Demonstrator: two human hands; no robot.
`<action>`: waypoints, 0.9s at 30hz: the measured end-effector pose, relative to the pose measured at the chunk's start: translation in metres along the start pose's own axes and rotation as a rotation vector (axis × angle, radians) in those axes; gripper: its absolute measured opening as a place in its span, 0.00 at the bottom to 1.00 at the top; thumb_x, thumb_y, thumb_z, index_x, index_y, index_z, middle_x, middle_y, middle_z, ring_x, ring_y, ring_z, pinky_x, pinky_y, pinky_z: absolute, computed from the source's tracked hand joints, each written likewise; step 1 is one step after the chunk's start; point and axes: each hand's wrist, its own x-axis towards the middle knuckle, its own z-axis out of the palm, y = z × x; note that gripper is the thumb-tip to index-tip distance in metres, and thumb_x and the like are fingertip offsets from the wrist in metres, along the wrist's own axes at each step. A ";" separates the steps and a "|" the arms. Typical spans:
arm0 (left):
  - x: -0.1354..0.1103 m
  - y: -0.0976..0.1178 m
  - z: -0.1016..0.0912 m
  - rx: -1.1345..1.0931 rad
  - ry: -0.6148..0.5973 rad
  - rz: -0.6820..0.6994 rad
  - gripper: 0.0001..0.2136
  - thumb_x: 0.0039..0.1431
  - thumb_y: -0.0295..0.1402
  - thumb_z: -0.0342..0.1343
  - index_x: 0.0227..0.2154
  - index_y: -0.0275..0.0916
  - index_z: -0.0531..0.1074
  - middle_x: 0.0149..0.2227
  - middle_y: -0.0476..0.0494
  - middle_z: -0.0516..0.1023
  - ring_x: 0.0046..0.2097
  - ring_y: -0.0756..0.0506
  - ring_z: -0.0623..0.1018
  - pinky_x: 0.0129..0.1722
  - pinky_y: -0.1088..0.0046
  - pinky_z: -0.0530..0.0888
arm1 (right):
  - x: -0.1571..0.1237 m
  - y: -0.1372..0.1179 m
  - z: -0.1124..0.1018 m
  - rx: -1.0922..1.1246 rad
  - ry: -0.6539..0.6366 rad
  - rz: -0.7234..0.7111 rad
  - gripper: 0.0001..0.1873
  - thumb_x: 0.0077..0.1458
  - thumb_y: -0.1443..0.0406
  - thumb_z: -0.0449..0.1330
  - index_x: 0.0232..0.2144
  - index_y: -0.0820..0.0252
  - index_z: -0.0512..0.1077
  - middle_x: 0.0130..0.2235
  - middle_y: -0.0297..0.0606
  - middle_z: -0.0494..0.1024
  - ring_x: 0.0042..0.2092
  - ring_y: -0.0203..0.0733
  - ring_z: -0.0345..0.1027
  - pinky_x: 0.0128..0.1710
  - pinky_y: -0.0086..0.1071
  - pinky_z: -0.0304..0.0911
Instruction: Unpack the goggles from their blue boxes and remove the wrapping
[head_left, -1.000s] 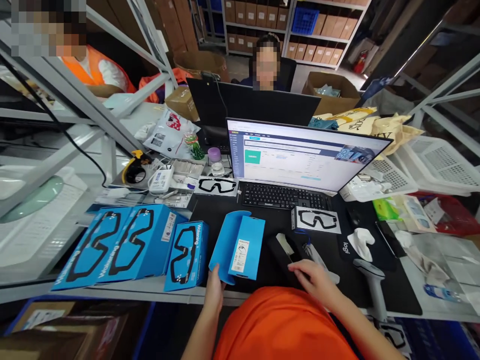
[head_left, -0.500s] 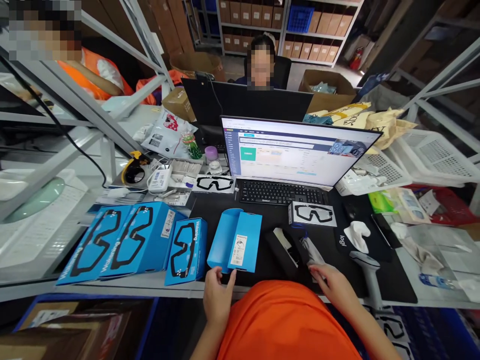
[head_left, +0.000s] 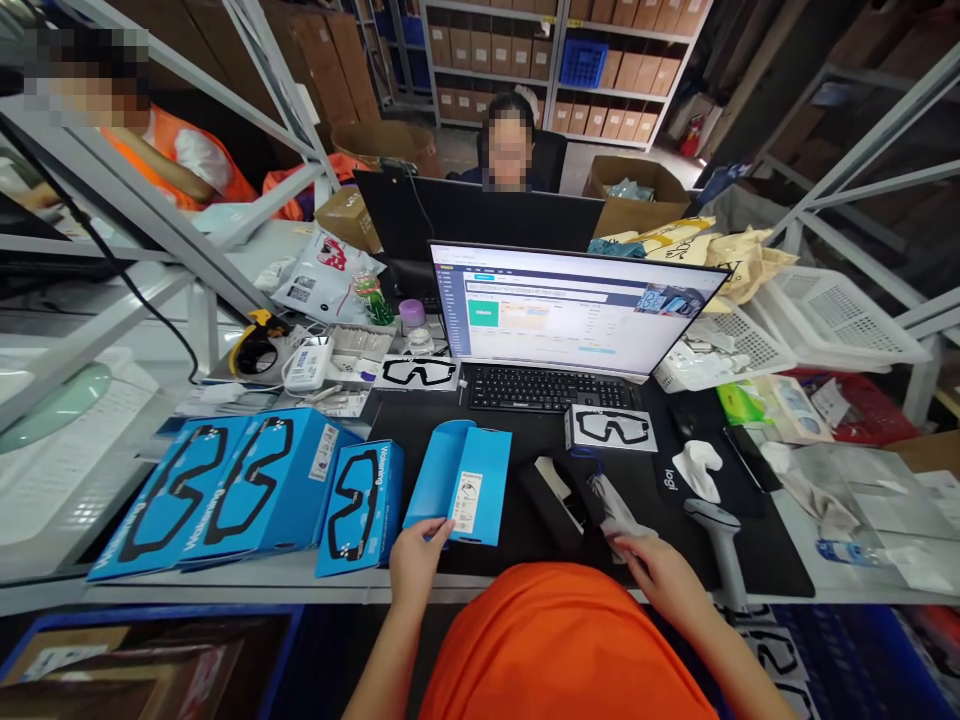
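At the near edge of a blue cardboard sleeve [head_left: 486,470] with a white label, my left hand [head_left: 418,552] is closed, thumb and fingers pinching its lower corner. The sleeve lies open-sided on the black desk mat. My right hand [head_left: 660,572] is closed on the near end of a limp grey cloth pouch [head_left: 616,508], which trails away from me across the mat. Between the two hands sits a black case [head_left: 555,500] with a pale strip inside; its contents are hard to make out. Left of the sleeve stands a blue eyewear box [head_left: 358,505] with a black glasses picture.
Larger blue boxes [head_left: 251,480] stand at the left. Behind the mat are a keyboard [head_left: 551,390] and monitor [head_left: 559,310]. White glasses boxes [head_left: 611,428] lie near the keyboard. A barcode scanner [head_left: 720,545] rests at the right. Two other people sit beyond the desk.
My left hand has moved slightly up and left, its fingers now pinched on the sleeve's near corner. My right hand still holds the grey pouch. The whole view has shifted slightly.
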 end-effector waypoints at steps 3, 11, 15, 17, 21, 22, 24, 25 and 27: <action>0.001 -0.007 -0.001 -0.079 -0.058 -0.020 0.22 0.46 0.50 0.62 0.35 0.37 0.82 0.34 0.37 0.84 0.37 0.36 0.81 0.36 0.64 0.74 | -0.001 0.004 0.001 -0.003 0.016 -0.001 0.20 0.63 0.63 0.48 0.46 0.58 0.78 0.47 0.46 0.82 0.48 0.50 0.76 0.50 0.41 0.69; -0.003 -0.006 -0.005 -0.102 -0.091 -0.096 0.27 0.49 0.53 0.57 0.41 0.34 0.80 0.31 0.38 0.82 0.29 0.38 0.80 0.32 0.63 0.75 | 0.002 0.004 0.000 -0.026 -0.003 -0.012 0.20 0.64 0.63 0.48 0.46 0.58 0.78 0.46 0.46 0.82 0.48 0.50 0.76 0.49 0.39 0.69; -0.008 0.009 0.002 0.063 0.003 -0.112 0.25 0.44 0.54 0.63 0.39 0.39 0.79 0.38 0.33 0.83 0.42 0.29 0.80 0.39 0.58 0.73 | 0.003 0.000 -0.001 -0.034 -0.020 -0.012 0.20 0.63 0.64 0.48 0.46 0.58 0.78 0.46 0.46 0.82 0.47 0.50 0.77 0.49 0.40 0.69; -0.009 0.014 0.006 0.118 0.033 -0.099 0.24 0.41 0.53 0.65 0.37 0.40 0.79 0.41 0.31 0.82 0.48 0.25 0.78 0.43 0.55 0.72 | 0.002 -0.003 -0.001 -0.025 -0.025 -0.018 0.20 0.63 0.64 0.48 0.47 0.59 0.78 0.46 0.46 0.82 0.47 0.50 0.77 0.49 0.40 0.69; -0.004 0.012 0.006 0.108 0.000 -0.061 0.21 0.44 0.53 0.63 0.30 0.39 0.79 0.38 0.31 0.82 0.46 0.26 0.79 0.42 0.58 0.73 | -0.002 -0.005 0.002 -0.015 -0.034 -0.012 0.20 0.64 0.64 0.48 0.47 0.59 0.78 0.46 0.47 0.82 0.48 0.50 0.76 0.50 0.40 0.68; -0.002 0.009 0.005 0.086 -0.020 -0.056 0.21 0.45 0.53 0.62 0.30 0.39 0.80 0.36 0.32 0.82 0.44 0.28 0.80 0.40 0.60 0.73 | -0.003 -0.004 0.002 -0.018 -0.037 -0.007 0.20 0.64 0.64 0.48 0.47 0.59 0.78 0.47 0.47 0.82 0.48 0.50 0.76 0.50 0.40 0.69; 0.001 0.001 0.001 0.029 -0.067 -0.055 0.22 0.45 0.53 0.62 0.32 0.38 0.80 0.35 0.35 0.83 0.39 0.32 0.81 0.35 0.63 0.75 | -0.005 0.000 0.003 -0.027 -0.038 0.002 0.21 0.64 0.64 0.47 0.47 0.59 0.78 0.47 0.46 0.82 0.48 0.50 0.76 0.51 0.40 0.68; 0.002 -0.002 -0.001 -0.003 -0.092 -0.057 0.23 0.45 0.54 0.62 0.34 0.37 0.81 0.34 0.36 0.83 0.36 0.34 0.81 0.33 0.64 0.75 | -0.006 0.002 0.003 -0.033 -0.039 0.004 0.21 0.63 0.64 0.48 0.47 0.58 0.78 0.47 0.46 0.82 0.49 0.50 0.76 0.51 0.40 0.68; 0.003 -0.006 -0.003 -0.058 -0.126 -0.065 0.26 0.45 0.55 0.62 0.36 0.35 0.81 0.35 0.37 0.83 0.34 0.36 0.81 0.30 0.65 0.76 | -0.007 0.007 0.003 -0.049 -0.038 0.007 0.21 0.63 0.65 0.48 0.47 0.58 0.78 0.47 0.46 0.82 0.49 0.49 0.76 0.51 0.39 0.68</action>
